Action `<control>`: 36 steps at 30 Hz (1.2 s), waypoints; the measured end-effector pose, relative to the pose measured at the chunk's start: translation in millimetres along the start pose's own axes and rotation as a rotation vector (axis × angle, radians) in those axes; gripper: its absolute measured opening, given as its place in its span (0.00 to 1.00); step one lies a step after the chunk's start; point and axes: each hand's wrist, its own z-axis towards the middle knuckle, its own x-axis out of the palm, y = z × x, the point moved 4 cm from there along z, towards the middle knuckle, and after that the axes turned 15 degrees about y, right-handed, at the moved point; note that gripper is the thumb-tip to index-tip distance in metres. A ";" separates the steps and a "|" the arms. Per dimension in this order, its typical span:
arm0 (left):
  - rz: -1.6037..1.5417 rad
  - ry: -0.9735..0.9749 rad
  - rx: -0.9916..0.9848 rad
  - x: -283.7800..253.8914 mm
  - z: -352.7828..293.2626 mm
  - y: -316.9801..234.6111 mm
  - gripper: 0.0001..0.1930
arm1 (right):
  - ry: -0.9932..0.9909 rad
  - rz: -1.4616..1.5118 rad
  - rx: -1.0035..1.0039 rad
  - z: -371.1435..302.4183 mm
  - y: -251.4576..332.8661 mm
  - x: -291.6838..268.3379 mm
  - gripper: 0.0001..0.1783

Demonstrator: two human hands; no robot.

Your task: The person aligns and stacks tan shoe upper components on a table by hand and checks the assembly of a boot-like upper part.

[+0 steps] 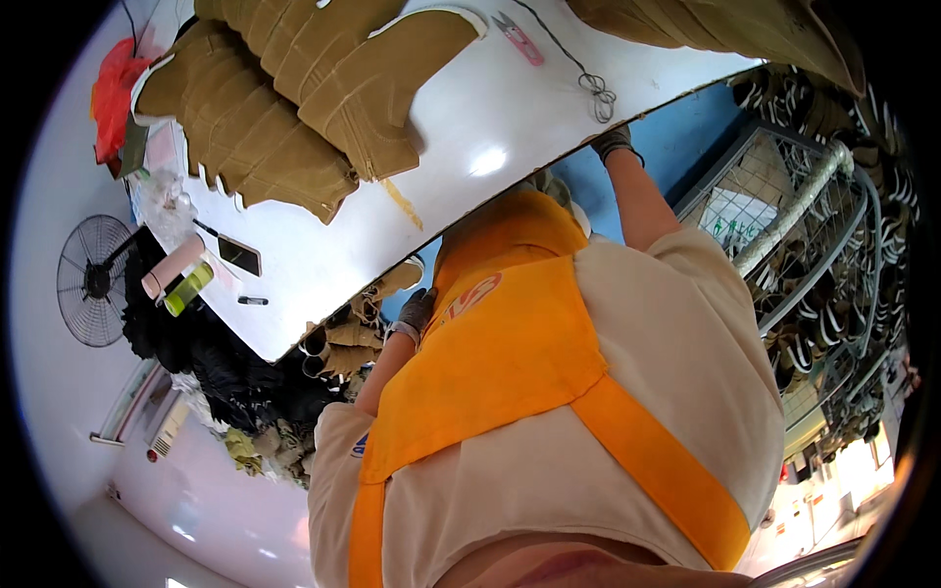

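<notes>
My left hand (pixel 417 312), in a dark grey glove, hangs low beside the orange apron (pixel 490 363), near brown pieces below the table edge. Its fingers are mostly hidden, so its grip does not show. My right hand (pixel 614 143), also gloved, reaches to the front edge of the white table (pixel 470 186); its fingertips are cut off from sight there. On the tabletop lie overlapping stacks of brown boot-shaped fabric pieces (pixel 333 88) with pale edging. Pink-handled thread snips (pixel 521 41) and a dark looped cord (pixel 596 93) lie to their right.
More brown fabric (pixel 716 34) covers the far right of the table. A phone (pixel 239 255), a black marker (pixel 253 301), a pink bottle (pixel 173 265) and a green bottle (pixel 188 289) are at left. A metal cart (pixel 794 216) stands at my right; a fan (pixel 96 281) is at left.
</notes>
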 end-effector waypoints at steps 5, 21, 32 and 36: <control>-0.253 0.029 -0.139 -8.7 3.2 -37.8 0.27 | -0.090 -0.045 0.093 -8.9 -3.4 -2.9 0.27; 0.321 -0.139 0.091 -38.3 35.7 14.3 0.24 | 0.878 0.192 0.208 -195.4 72.3 145.5 0.35; -0.191 -0.202 0.603 -52.3 -44.7 -1.6 0.19 | 1.398 0.104 -0.322 -282.6 214.2 74.3 0.24; -0.812 0.129 0.544 -56.0 -51.6 -73.2 0.21 | 1.170 -0.166 -0.153 -281.9 212.0 136.1 0.22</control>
